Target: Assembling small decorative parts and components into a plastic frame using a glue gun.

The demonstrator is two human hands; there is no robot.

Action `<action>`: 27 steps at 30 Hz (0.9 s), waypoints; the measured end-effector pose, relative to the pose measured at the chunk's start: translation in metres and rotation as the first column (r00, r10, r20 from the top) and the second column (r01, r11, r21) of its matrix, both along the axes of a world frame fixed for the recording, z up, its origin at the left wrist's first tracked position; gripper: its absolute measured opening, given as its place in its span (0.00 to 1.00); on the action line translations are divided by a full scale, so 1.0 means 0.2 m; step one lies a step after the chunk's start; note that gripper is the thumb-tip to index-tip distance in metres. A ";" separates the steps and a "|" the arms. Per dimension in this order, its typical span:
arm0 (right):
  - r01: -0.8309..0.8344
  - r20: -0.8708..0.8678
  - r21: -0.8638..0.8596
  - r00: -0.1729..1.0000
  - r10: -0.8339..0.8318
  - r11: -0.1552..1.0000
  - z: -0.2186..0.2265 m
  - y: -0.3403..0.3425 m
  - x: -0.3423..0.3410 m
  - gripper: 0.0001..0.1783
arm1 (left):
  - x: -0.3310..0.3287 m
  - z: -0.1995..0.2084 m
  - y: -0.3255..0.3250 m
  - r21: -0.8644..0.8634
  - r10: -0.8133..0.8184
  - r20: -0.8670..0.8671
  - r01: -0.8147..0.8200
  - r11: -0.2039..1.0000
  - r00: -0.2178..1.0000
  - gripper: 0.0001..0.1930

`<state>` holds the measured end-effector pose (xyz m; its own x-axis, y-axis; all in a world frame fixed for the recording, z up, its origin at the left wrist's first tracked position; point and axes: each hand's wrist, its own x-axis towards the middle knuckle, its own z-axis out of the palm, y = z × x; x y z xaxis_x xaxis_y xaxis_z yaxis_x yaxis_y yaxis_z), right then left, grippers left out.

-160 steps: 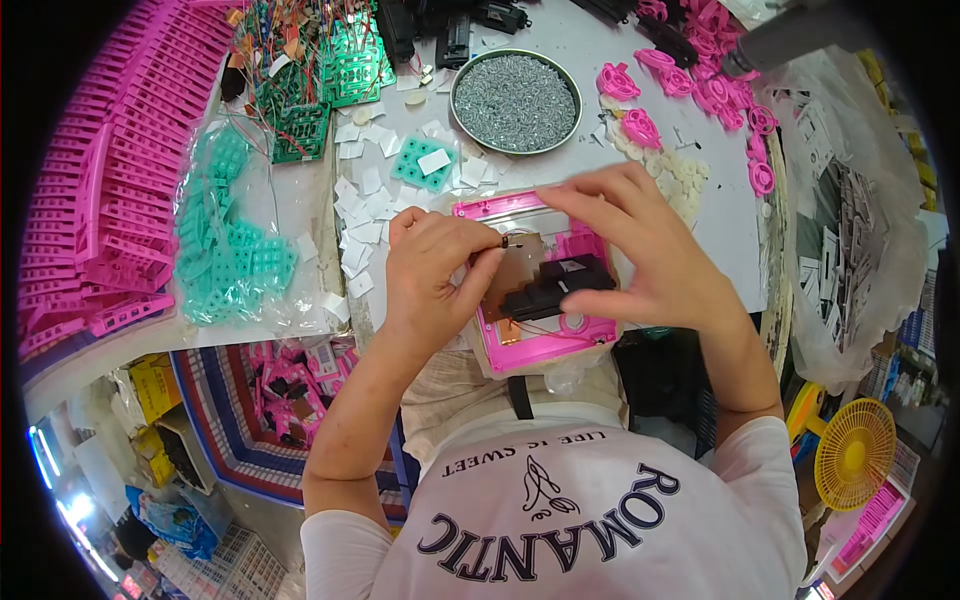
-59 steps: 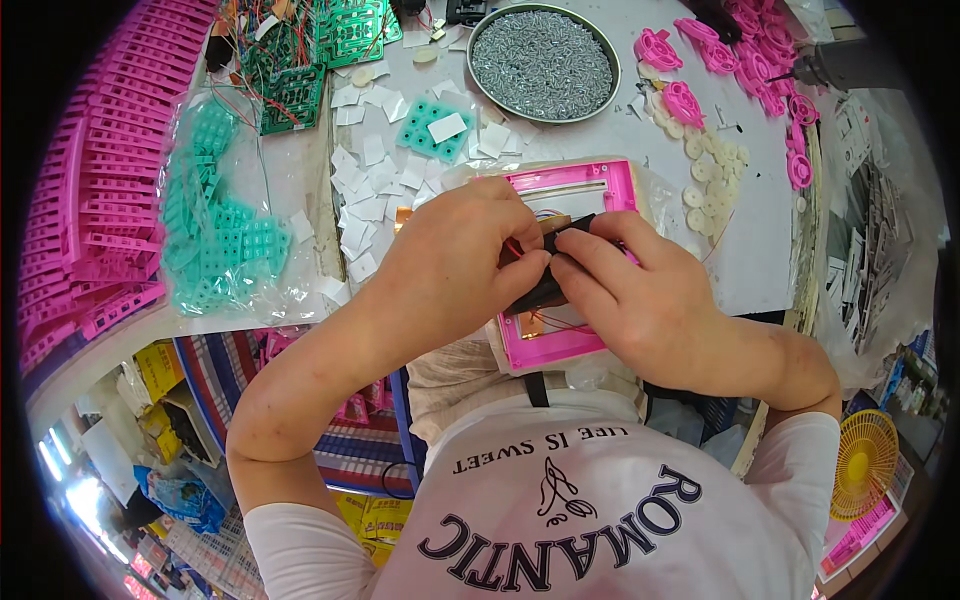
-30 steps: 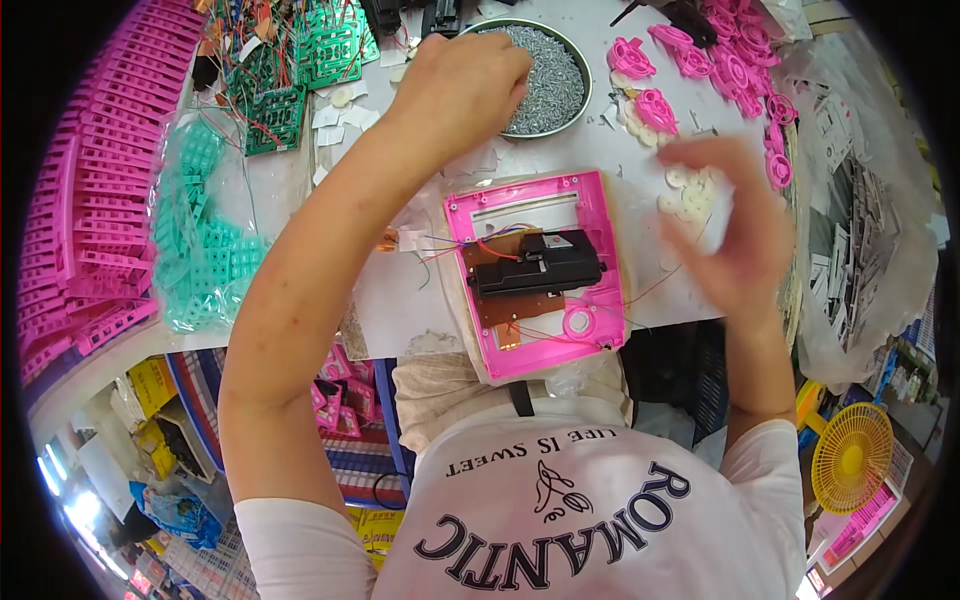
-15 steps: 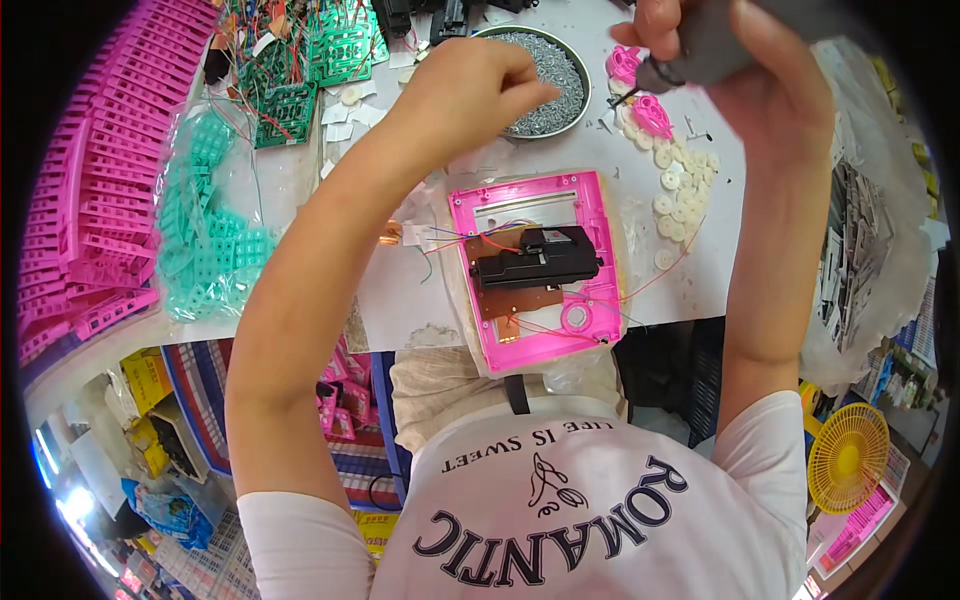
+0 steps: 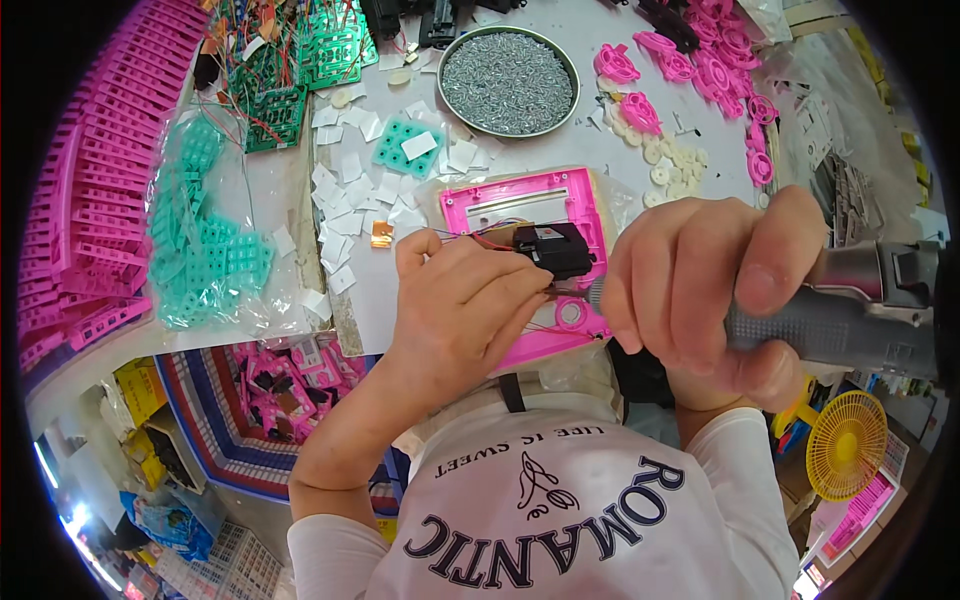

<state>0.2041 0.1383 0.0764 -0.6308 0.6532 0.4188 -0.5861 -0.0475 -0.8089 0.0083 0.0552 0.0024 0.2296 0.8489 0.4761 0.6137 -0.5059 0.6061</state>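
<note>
A pink plastic housing (image 5: 590,197) rests on the work surface in front of me, a black boxy part (image 5: 567,252) and thin coloured wires inside it. My left hand (image 5: 462,305) lies over the housing's left side. Its fingers are pinched together beside the black part's lower edge; whatever they hold is hidden. In my right hand (image 5: 700,285) is a grey electric screwdriver (image 5: 830,328), gripped sideways. Its tip points left into the housing, close to my left fingertips. Both hands cover much of the housing.
A round dish (image 5: 577,88) of small screws stands behind the housing. White paper pieces (image 5: 345,222), teal keypads (image 5: 200,250) and green circuit boards (image 5: 275,118) lie left. Pink parts (image 5: 715,75) and cream discs (image 5: 680,170) lie right. Pink casings (image 5: 110,150) are stacked far left.
My left hand has come from the screw dish down to the housing. My right hand has brought the screwdriver down from the upper right to the black part.
</note>
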 end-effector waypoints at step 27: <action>0.176 0.122 0.145 0.973 -0.195 0.974 -0.16 0.02 -0.12 0.20 | -0.01 -0.18 -0.05 -0.014 0.174 -0.120 -0.177 0.984 0.977 0.27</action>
<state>0.1806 0.1425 0.0439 -0.5603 0.7087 0.4288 -0.4598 0.1645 -0.8726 0.0064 0.0444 -0.0332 0.1289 0.8922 0.4328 0.7595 -0.3694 0.5354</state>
